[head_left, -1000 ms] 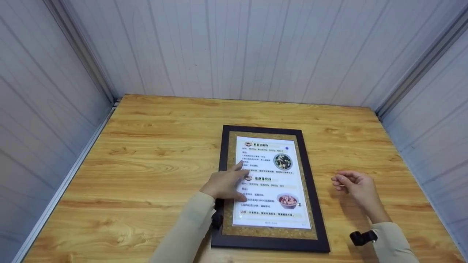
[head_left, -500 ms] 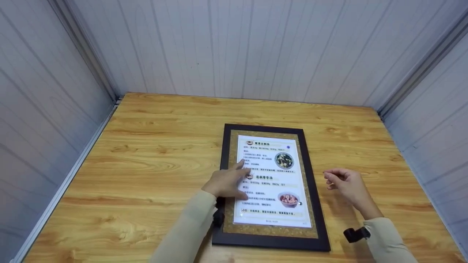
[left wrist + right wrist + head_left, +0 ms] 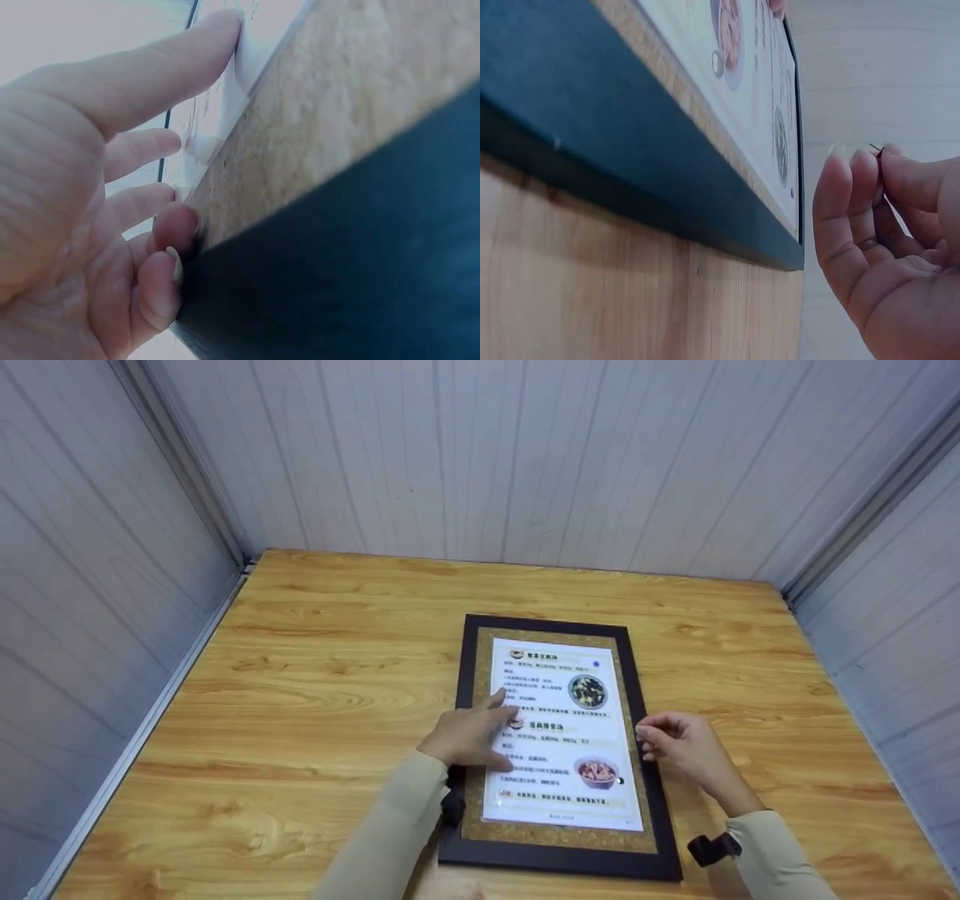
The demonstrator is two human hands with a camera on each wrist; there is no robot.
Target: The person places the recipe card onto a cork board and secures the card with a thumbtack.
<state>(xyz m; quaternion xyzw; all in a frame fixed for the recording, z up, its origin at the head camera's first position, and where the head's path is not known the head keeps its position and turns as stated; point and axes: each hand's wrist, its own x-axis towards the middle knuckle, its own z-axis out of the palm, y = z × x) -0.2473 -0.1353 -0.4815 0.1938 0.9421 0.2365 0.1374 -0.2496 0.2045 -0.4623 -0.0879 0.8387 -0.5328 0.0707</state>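
Observation:
A printed sheet (image 3: 562, 735) with two food pictures lies on a cork board (image 3: 555, 834) in a dark frame (image 3: 559, 859). A blue pin (image 3: 596, 664) sits near the sheet's top right, a black-and-white one (image 3: 620, 781) near its lower right. My left hand (image 3: 469, 735) is spread over the sheet's left edge, its thumb and some fingertips on the sheet; in the left wrist view other fingers (image 3: 160, 289) touch the frame's side. My right hand (image 3: 686, 746) is by the frame's right edge, pinching a small dark pin (image 3: 880, 151), its thin point showing in the right wrist view.
The wood-grain table (image 3: 315, 697) extends around the frame. Pale panelled walls (image 3: 480, 457) stand behind it and on both sides. Dark wrist cameras are strapped at both sleeves, the right one (image 3: 714, 849) near the frame's lower right corner.
My right hand has moved left, from over the table to the frame's right edge, still pinching. My left hand has stayed in place on the sheet. The head view has shifted slightly.

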